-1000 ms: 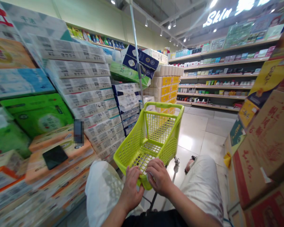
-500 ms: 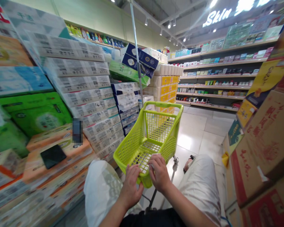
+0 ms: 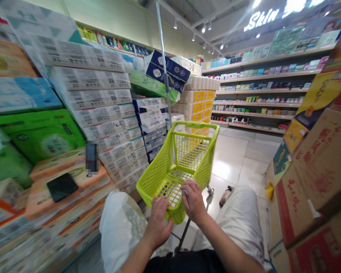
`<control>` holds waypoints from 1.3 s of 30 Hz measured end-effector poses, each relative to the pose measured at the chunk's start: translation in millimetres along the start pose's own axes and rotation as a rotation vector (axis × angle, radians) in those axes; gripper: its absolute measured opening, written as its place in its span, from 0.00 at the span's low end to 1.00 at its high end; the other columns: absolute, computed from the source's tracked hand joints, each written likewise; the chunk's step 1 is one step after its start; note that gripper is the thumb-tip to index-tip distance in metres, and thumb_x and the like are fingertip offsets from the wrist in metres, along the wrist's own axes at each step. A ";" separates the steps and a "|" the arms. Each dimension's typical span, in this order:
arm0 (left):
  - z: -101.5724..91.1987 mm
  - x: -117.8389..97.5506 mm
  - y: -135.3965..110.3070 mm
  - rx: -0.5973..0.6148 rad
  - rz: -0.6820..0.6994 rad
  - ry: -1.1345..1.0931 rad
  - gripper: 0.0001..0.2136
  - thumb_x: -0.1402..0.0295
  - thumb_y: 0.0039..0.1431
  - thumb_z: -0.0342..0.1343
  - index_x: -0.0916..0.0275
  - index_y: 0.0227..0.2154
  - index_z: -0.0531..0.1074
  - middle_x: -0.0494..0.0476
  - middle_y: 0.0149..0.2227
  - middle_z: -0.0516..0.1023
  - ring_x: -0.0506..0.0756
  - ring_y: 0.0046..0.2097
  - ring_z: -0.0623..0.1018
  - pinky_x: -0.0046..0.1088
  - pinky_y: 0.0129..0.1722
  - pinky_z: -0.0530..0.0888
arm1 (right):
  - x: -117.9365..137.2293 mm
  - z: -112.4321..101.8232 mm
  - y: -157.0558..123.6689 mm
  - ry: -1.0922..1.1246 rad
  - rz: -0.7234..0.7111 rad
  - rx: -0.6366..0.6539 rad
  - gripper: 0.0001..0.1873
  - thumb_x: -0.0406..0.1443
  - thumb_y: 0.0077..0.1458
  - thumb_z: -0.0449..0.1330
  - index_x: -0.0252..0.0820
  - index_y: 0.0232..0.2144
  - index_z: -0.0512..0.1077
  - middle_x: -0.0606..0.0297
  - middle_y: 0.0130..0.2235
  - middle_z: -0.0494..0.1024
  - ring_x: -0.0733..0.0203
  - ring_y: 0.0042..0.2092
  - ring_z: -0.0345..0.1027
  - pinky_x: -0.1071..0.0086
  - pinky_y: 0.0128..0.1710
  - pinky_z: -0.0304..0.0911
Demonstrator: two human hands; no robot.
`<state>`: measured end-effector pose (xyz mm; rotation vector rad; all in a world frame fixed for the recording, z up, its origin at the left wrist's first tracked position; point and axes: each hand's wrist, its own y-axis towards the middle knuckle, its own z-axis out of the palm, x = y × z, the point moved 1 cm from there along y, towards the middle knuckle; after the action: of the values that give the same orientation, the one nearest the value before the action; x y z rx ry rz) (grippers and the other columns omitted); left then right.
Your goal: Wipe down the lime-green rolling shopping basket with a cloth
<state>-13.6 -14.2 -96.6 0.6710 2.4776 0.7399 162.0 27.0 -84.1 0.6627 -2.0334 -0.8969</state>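
Observation:
A lime-green plastic shopping cart stands between my knees, its slatted basket bare inside apart from small dark specks seen at the bottom. My left hand grips the near rim, with fingers over the edge and the thumb outside. At the near right corner, my right hand has its fingers curled over the rim. A pale glint shows by its fingertips; what it is I cannot make out. Off to the left, a dark flat tablet-like object lies on orange tissue packs, beside a blurred-out upright item.
Stacked white tissue packs rise on the left. A metal pole stands behind the cart. Cardboard cartons line the right side. Tiled floor runs back to shelves of cosmetics.
My right hand has shifted slightly right and up along the rim. My left hand stays at the near edge, and the cart has barely moved.

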 end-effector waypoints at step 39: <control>-4.7 3.1 -7.0 -0.008 -0.013 0.003 0.14 0.74 0.47 0.49 0.59 0.40 0.66 0.57 0.40 0.74 0.61 0.51 0.72 0.54 0.59 0.61 | 21.8 -2.1 -14.4 0.032 -0.224 0.181 0.12 0.29 0.57 0.53 0.45 0.42 0.70 0.62 0.43 0.74 0.57 0.51 0.64 0.58 0.56 0.57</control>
<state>-20.8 -19.3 -98.1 0.6504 2.4782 0.7458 153.9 2.0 -84.4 1.0139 -2.0553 -0.8281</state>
